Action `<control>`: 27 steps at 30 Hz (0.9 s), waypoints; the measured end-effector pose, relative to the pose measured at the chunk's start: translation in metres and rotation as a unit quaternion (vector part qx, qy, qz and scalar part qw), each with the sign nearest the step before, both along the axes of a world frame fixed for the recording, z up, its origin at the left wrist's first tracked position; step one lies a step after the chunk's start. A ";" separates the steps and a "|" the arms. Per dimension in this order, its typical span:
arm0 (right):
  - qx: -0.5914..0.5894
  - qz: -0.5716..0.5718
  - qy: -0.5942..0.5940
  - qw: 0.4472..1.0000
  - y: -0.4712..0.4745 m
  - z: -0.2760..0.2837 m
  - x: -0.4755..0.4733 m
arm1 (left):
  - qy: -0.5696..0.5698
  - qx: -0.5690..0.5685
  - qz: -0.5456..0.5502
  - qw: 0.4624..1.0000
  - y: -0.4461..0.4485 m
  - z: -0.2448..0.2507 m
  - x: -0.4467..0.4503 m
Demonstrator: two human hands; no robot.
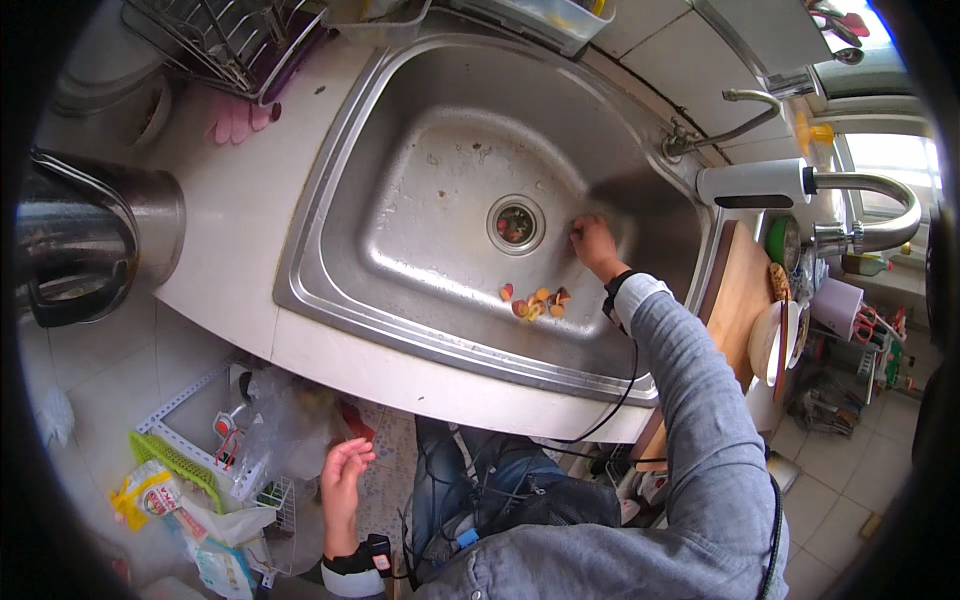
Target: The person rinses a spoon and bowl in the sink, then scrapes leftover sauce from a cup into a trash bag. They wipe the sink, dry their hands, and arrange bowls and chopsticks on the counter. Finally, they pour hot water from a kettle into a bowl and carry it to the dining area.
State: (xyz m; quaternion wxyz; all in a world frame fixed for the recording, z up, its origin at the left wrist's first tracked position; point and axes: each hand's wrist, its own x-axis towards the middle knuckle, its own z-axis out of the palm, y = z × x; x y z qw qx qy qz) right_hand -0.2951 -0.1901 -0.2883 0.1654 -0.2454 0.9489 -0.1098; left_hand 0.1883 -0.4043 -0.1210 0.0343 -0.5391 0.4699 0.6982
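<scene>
Inside the stainless steel sink point(442, 187), my right hand point(595, 241) is low at the basin floor, just right of the drain point(516, 224). Its fingers curl downward, and whether anything is between them is hidden. Red and dark scraps sit in the drain's strainer. Nearer to me, several small orange, yellow and red food scraps point(538, 304) lie in a loose cluster on the basin floor, left of my right wrist. My left hand point(346, 474) hangs below the counter's front edge, outside the sink. Its palm is empty and its fingers are slightly bent.
A white-bodied faucet point(754, 184) and a thin curved tap point(739, 124) stand at the sink's right. A wooden cutting board point(731, 300) stands by the right rim. Leftward are a metal kettle point(82, 240), pink gloves point(236, 120) and a dish rack point(225, 45). A black cable point(619, 405) crosses the counter edge.
</scene>
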 end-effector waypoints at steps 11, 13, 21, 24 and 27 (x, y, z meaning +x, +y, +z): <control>0.109 -0.258 -0.307 0.910 -0.001 0.026 0.069 | -0.011 0.003 0.019 1.000 0.007 0.004 0.003; 0.130 -0.243 -0.362 0.890 -0.015 0.031 0.079 | -0.019 0.006 0.019 1.000 0.008 0.004 0.004; 0.087 0.002 -0.319 0.944 -0.053 0.023 0.103 | -0.014 0.003 0.041 0.999 0.016 0.007 0.010; 0.126 0.050 -0.332 0.933 -0.061 0.024 0.110 | -0.014 0.003 0.028 1.000 0.018 0.006 0.013; 0.132 0.052 -0.381 0.914 -0.066 0.028 0.113 | -0.009 0.010 0.040 0.999 0.022 0.006 0.015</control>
